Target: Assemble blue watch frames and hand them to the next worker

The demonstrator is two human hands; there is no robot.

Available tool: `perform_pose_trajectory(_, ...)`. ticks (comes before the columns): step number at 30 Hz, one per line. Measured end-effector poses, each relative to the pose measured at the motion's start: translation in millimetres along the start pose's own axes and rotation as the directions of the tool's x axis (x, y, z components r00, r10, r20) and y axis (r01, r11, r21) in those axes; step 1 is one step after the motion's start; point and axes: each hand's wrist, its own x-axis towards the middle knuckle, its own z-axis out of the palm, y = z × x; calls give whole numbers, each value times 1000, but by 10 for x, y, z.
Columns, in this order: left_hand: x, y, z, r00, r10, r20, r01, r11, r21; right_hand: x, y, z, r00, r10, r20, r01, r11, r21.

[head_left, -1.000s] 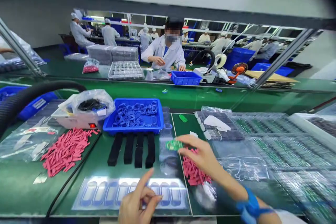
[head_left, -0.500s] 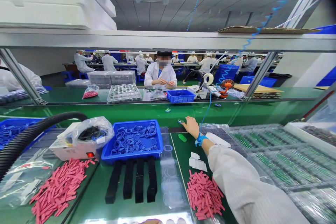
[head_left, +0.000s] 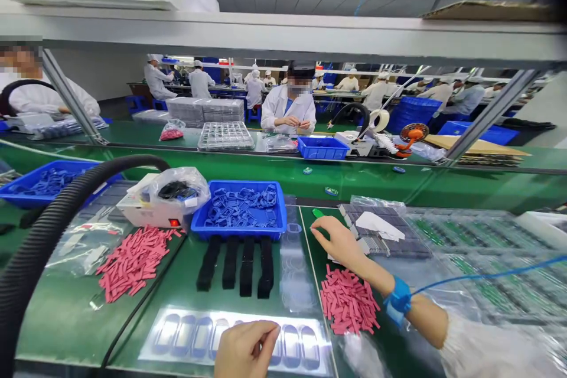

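My right hand (head_left: 339, 240), with a blue wrist strap (head_left: 398, 301) and cord, reaches over the bench with thumb and fingers apart and nothing between them. Just beyond its fingertips lies a small green piece (head_left: 318, 212). White strips (head_left: 374, 246) lie by the knuckles, and a heap of pink strips (head_left: 349, 300) sits below the wrist. At the bottom edge, my left hand (head_left: 243, 349) is closed in a pinch over a shiny sheet with oval shapes (head_left: 186, 333); anything in the pinch cannot be made out. A small green-and-blue part (head_left: 331, 191) rests on the green belt (head_left: 248, 168).
A blue tray (head_left: 239, 233) holds blue frames, with black stacks (head_left: 246, 271) before it. Left are a white device (head_left: 148, 201), more pink strips (head_left: 135, 260) and a black hose (head_left: 26, 283). Clear trays of green boards (head_left: 478, 248) fill the right. A co-worker (head_left: 289, 109) sits opposite.
My right hand has drawn back from the belt, leaving the small green-and-blue part there. My left hand has come further into view at the bottom. The view has tilted down and shifted left.
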Motion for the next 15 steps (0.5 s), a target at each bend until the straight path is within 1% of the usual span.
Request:
perform_pose_trajectory(4, 10, 40, -54, 998, -29, 55, 30, 999, -23, -230, -625, 56, 987, -96, 127, 89, 994, 60)
perform_pose_trajectory(7, 13, 53, -68, 997, -43, 71, 46, 998, -38, -334, -938, 190, 965, -136, 224, 122, 990, 73)
perform_pose_trajectory(10, 17, 53, -72, 996, -58, 71, 62, 997, -50, -370, -1069, 325, 954, -122, 272, 109, 992, 64)
perform_pose_trajectory(12, 17, 52, -74, 995, -65, 71, 69, 996, -59, -370, -1081, 374, 950, -109, 293, 93, 993, 68)
perform_pose_trajectory(15, 14, 55, -77, 995, -71, 71, 76, 995, -71, -367, -1046, 380, 944, -97, 317, 71, 993, 90)
